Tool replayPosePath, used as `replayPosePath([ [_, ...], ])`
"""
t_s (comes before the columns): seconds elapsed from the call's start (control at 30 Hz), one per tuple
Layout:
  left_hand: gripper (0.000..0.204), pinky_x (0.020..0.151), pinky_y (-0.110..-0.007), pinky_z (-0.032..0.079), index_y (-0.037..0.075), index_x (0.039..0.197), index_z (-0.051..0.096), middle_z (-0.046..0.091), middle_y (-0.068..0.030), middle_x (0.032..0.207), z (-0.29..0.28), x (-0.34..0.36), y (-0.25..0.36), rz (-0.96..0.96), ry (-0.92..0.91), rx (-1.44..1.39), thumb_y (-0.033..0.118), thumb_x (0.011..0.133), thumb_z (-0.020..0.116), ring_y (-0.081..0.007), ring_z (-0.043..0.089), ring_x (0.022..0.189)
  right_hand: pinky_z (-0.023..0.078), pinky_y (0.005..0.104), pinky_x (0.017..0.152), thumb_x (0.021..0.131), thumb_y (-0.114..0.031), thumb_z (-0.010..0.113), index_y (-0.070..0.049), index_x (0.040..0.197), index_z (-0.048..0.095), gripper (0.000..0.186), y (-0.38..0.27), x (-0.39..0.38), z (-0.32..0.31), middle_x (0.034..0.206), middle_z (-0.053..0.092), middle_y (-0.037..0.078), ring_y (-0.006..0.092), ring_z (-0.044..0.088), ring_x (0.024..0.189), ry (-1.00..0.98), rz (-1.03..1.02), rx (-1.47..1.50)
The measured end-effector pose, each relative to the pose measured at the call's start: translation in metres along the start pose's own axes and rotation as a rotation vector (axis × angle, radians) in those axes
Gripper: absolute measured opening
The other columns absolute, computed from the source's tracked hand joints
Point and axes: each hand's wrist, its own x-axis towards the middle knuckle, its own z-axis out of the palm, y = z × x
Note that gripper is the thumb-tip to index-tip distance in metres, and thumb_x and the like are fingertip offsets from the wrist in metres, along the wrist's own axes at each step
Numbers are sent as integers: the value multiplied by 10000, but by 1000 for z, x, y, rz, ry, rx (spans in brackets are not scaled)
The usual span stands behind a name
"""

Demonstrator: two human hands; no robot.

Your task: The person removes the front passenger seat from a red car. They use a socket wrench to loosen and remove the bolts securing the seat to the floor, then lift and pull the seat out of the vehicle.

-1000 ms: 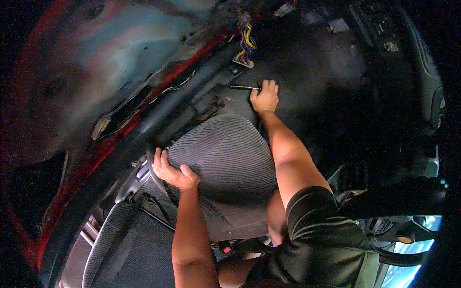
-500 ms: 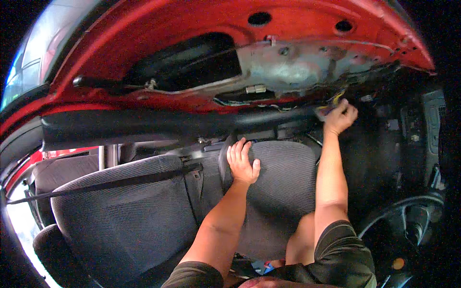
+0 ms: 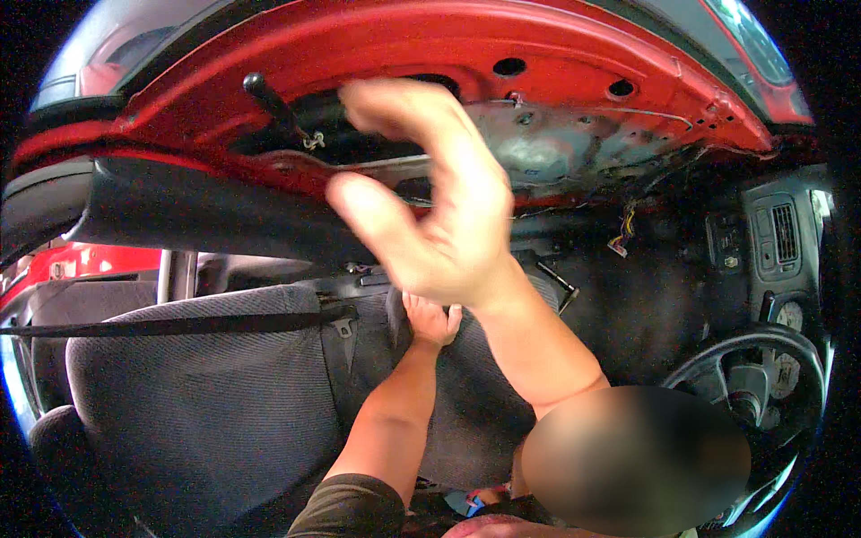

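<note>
Right hand (image 3: 462, 211) raised and empty, left hand (image 3: 432, 325) down on the seat (image 3: 475, 403)

Closest to my camera, the right hand fills the middle of my view, angled toward 11 o'clock. Its fingers are curved and the thumb stands well apart, a wide C with nothing in it. I take it to be held free of any load. It is also my main obstruction, covering parts of the seat and the door behind it.

Past it, a little toward 6 o'clock from centre, the left hand rests on the door-side edge of the seat, thumb away from the fingers. I judge it a prop for the body's weight, though I cannot tell whether the fingertips hook over the edge. The seat spreads from there toward 5 o'clock, where a blurred patch hides more from me.

At 3 o'clock, near the seat's front, I see a slim rod (image 3: 572, 296), too small to identify. At 8 o'clock the backrest (image 3: 206, 386) leans away, with a dark belt (image 3: 206, 324) strung across it.

Farther out, wires (image 3: 628, 224) hang loose between 2 and 3 o'clock, presumably unplugged. The steering wheel (image 3: 812, 359) crowds the side between 3 and 4. Beyond everything, the red door (image 3: 556, 49) arches across 12 o'clock, its inner metal bare.
</note>
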Motion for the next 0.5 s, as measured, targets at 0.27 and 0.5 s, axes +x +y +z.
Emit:
replayPosePath([
  [0.27,605,1064,-652,276,-9,1190,476,442,-291,1250,-25,11,30,45,214,-354,513,903,582,-493,391,1195,310,392,475,883,-144,802,-87,578,449,470,-13,-12,38,559,412,73,245,433,479,-90,21,276],
  [0.5,657,1208,-620,244,1,1305,634,564,-247,1415,-22,9,5,13,125,-176,451,827,659,-472,432,1382,304,360,439,1064,-185,584,-34,581,449,524,-14,5,34,519,368,52,160,383,434,-22,231,388],
])
